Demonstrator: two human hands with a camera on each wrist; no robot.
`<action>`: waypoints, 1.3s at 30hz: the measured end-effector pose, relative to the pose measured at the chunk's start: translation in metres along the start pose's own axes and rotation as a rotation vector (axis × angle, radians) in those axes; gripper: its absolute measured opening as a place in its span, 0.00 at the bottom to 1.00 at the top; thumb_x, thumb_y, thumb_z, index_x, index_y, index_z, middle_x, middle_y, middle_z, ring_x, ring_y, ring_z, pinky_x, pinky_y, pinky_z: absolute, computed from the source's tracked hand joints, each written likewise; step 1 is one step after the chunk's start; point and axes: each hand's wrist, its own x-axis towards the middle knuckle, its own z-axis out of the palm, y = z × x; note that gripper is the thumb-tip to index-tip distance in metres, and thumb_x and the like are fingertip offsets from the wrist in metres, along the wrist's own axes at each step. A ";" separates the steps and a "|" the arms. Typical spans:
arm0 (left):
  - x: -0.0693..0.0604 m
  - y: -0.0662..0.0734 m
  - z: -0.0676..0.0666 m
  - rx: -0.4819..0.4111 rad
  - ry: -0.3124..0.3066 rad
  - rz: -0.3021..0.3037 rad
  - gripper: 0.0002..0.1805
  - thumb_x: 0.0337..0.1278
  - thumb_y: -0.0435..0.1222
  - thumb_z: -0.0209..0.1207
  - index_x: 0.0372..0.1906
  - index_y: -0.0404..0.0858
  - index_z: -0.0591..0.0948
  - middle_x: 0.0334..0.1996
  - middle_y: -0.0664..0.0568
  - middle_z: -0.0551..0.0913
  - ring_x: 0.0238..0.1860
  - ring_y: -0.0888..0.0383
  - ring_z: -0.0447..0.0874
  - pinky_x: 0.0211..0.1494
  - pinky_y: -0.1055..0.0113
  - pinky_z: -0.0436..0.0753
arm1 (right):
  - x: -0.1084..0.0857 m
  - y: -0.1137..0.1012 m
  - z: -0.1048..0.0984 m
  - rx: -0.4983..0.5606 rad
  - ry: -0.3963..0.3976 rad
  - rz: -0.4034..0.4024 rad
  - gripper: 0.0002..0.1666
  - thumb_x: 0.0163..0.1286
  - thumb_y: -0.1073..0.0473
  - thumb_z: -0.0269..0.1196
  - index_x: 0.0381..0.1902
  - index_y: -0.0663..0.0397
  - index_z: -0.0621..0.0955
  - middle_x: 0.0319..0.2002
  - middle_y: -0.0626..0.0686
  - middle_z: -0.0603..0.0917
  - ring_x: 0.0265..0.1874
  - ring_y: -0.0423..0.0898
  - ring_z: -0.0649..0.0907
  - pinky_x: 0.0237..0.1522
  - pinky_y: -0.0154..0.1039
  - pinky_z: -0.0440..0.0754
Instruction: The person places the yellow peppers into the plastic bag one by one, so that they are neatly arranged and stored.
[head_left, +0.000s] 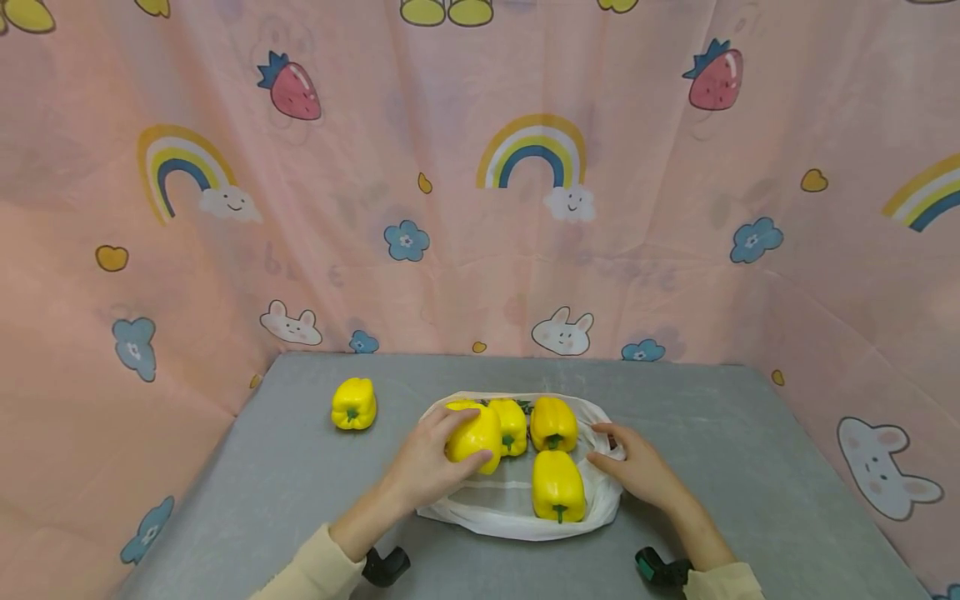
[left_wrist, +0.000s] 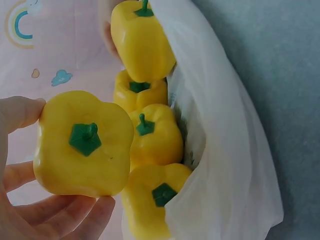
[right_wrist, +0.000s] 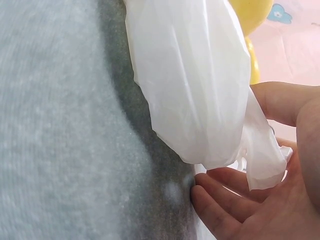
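Observation:
My left hand (head_left: pixel 427 462) holds a yellow bell pepper (left_wrist: pixel 85 145) between thumb and fingers, over the left part of an open white plastic bag (head_left: pixel 517 527). In the left wrist view its green stem faces the camera. Several other yellow bell peppers (head_left: pixel 553 423) lie in the bag, one of them nearer the front (head_left: pixel 558 486). At the bag's right side, my right hand (head_left: pixel 645 467) has its thumb and fingers around the edge, with a loose white flap (right_wrist: pixel 265 150) between them. A separate yellow bell pepper (head_left: pixel 354 404) rests on the table, left of the bag.
The grey table (head_left: pixel 255 500) meets a pink patterned cloth (head_left: pixel 450 292) at the back and sides. Dark wrist-worn devices (head_left: pixel 386 568) show below both hands. Dark green bits (head_left: pixel 525 406) are visible at the bag's back, kind unclear.

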 end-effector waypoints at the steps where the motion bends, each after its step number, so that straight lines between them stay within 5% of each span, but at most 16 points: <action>1: -0.001 0.000 0.002 0.004 -0.009 -0.002 0.31 0.60 0.53 0.68 0.66 0.45 0.79 0.56 0.51 0.79 0.53 0.56 0.78 0.54 0.57 0.82 | 0.000 0.000 0.000 -0.001 -0.001 0.000 0.36 0.73 0.46 0.64 0.69 0.62 0.73 0.65 0.68 0.74 0.62 0.65 0.74 0.62 0.68 0.71; 12: -0.006 0.000 0.017 0.014 -0.053 -0.018 0.31 0.60 0.55 0.67 0.65 0.43 0.80 0.50 0.53 0.81 0.45 0.59 0.78 0.46 0.64 0.80 | 0.000 0.000 0.000 0.003 -0.005 0.009 0.36 0.73 0.45 0.64 0.70 0.61 0.73 0.65 0.68 0.74 0.62 0.65 0.74 0.62 0.68 0.71; 25: -0.015 -0.004 0.035 -0.013 -0.165 -0.084 0.34 0.61 0.60 0.64 0.65 0.44 0.79 0.53 0.53 0.79 0.46 0.60 0.77 0.50 0.59 0.80 | 0.000 0.000 -0.001 -0.005 0.005 0.004 0.35 0.72 0.46 0.65 0.69 0.61 0.74 0.64 0.67 0.75 0.60 0.63 0.76 0.61 0.67 0.72; 39: -0.017 -0.006 0.049 -0.018 -0.190 -0.144 0.35 0.63 0.62 0.60 0.66 0.44 0.78 0.55 0.52 0.80 0.49 0.57 0.78 0.54 0.54 0.79 | 0.000 -0.001 -0.001 -0.017 0.005 0.017 0.35 0.72 0.45 0.65 0.69 0.61 0.74 0.63 0.67 0.76 0.58 0.62 0.76 0.59 0.66 0.74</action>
